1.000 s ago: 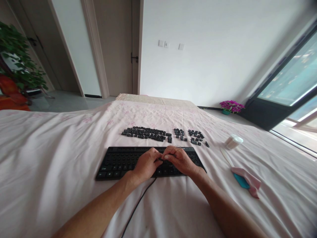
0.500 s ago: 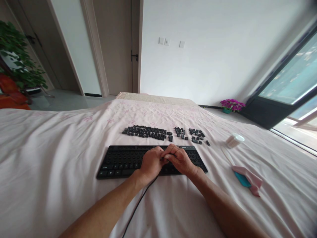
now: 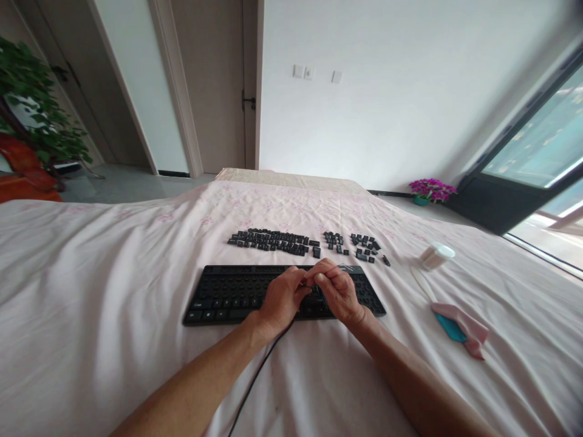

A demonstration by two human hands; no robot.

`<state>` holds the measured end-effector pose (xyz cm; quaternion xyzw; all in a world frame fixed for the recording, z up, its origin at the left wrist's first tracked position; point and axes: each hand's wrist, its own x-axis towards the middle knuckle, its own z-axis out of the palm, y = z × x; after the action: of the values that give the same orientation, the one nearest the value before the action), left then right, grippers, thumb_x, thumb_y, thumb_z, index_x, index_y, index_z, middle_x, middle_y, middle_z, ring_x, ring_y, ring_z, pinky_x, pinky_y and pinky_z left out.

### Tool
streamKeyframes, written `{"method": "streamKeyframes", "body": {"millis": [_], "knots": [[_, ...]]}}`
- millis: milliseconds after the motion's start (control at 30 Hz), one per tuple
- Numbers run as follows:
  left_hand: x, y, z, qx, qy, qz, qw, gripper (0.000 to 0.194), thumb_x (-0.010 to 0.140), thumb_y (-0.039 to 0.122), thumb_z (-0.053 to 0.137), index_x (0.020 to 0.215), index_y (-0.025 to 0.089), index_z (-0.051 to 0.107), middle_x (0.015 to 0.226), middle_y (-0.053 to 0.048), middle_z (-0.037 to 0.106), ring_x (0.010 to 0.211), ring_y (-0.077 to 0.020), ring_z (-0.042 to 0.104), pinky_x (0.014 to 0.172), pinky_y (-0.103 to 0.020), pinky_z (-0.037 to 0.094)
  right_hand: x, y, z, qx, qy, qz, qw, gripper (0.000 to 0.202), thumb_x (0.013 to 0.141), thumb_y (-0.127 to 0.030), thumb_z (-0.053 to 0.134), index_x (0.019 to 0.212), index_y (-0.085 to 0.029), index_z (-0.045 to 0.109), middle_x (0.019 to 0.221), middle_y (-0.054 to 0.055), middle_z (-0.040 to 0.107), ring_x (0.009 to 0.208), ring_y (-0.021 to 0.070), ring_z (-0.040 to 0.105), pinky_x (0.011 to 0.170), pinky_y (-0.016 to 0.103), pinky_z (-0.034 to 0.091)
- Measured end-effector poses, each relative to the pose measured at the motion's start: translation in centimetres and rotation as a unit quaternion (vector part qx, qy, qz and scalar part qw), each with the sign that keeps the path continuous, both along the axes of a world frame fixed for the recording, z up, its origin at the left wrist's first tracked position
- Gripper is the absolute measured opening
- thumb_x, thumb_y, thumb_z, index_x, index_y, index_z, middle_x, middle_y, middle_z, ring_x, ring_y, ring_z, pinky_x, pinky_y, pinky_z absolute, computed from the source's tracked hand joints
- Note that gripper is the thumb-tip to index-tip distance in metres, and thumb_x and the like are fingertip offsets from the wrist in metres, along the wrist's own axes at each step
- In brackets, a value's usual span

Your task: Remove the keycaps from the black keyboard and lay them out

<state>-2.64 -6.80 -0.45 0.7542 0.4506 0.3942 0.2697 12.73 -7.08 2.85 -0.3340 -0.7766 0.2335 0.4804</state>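
A black keyboard (image 3: pixel 228 297) lies on the pink sheet, its upper rows bare of keycaps while keys still show along the lower left. Over its right-hand middle, my left hand (image 3: pixel 285 297) is closed, fingertips pinched together. My right hand (image 3: pixel 337 290) meets it there, thumb and fingers also pinched. Whatever sits between the fingertips is hidden or too small to name. Behind the keyboard lie loose black keycaps, a wide group (image 3: pixel 273 241) and smaller groups (image 3: pixel 333 241) to the right. The keyboard cable (image 3: pixel 259 370) runs from under my left hand toward me.
On the right of the sheet (image 3: pixel 113 364) stands a clear tub of cotton swabs (image 3: pixel 437 256), lying tilted. Nearer is a pink and blue cloth (image 3: pixel 460 328) with a pale strap. A potted purple flower (image 3: pixel 430 189) and a leafy plant (image 3: pixel 40 115) stand beyond the bed.
My right hand has lifted slightly and turned, its thumb now higher, with a small gap showing below the fingertips. Both hands stay over the same part of the keyboard. The view shifted slightly.
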Motion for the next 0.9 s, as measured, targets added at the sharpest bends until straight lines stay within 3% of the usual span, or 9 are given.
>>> {"method": "streamKeyframes", "body": {"millis": [167,267,433,700,900], "knots": [[-0.3,0.8,-0.4,-0.071,-0.115,0.005,0.991,0.03,0.075,0.012,0.062,0.103,0.023,0.062,0.08,0.003,0.064,0.074,-0.0131,0.061,0.073,-0.025,0.047,0.6,0.4,0.6,0.029,-0.056,-0.088,0.994,0.028,0.096,-0.025,0.039,0.112,-0.021,0.062,0.075,0.002,0.061,0.078,0.0161,0.058,0.08,0.03,0.046],[-0.4,0.9,-0.4,-0.088,-0.145,0.016,0.985,0.038,0.073,0.009,0.062,0.108,0.024,0.06,0.081,0.002,0.064,0.074,-0.0126,0.062,0.074,-0.024,0.048,0.8,0.8,0.4,0.007,-0.146,-0.135,0.98,0.025,0.095,-0.028,0.043,0.103,-0.021,0.066,0.078,0.003,0.063,0.078,0.0157,0.059,0.076,0.027,0.044],[-0.3,0.8,-0.2,-0.099,-0.167,0.018,0.981,0.046,0.072,0.008,0.063,0.115,0.022,0.056,0.087,0.0,0.064,0.072,-0.0119,0.063,0.072,-0.024,0.05,0.7,0.9,-0.2,-0.032,-0.276,-0.153,0.948,0.021,0.088,-0.037,0.056,0.083,-0.023,0.07,0.079,0.001,0.067,0.076,0.0157,0.061,0.068,0.023,0.04],[0.0,0.7,-0.6,-0.1,-0.164,0.029,0.981,0.053,0.07,0.003,0.061,0.118,0.023,0.053,0.093,-0.001,0.063,0.071,-0.0101,0.064,0.069,-0.022,0.05,1.4,0.9,0.5,-0.08,-0.345,-0.159,0.922,0.019,0.085,-0.037,0.057,0.079,-0.023,0.07,0.068,-0.001,0.068,0.061,0.0126,0.058,0.054,0.023,0.029],[-0.1,0.6,-0.4,-0.084,-0.153,0.056,0.983,0.046,0.076,0.01,0.058,0.12,0.021,0.052,0.097,-0.003,0.062,0.069,-0.0098,0.062,0.074,-0.026,0.051,2.6,4.6,0.6,-0.11,-0.336,-0.278,0.893,0.023,0.086,-0.038,0.053,0.08,-0.022,0.069,0.073,0.001,0.068,0.07,0.0154,0.06,0.059,0.023,0.032]]}}
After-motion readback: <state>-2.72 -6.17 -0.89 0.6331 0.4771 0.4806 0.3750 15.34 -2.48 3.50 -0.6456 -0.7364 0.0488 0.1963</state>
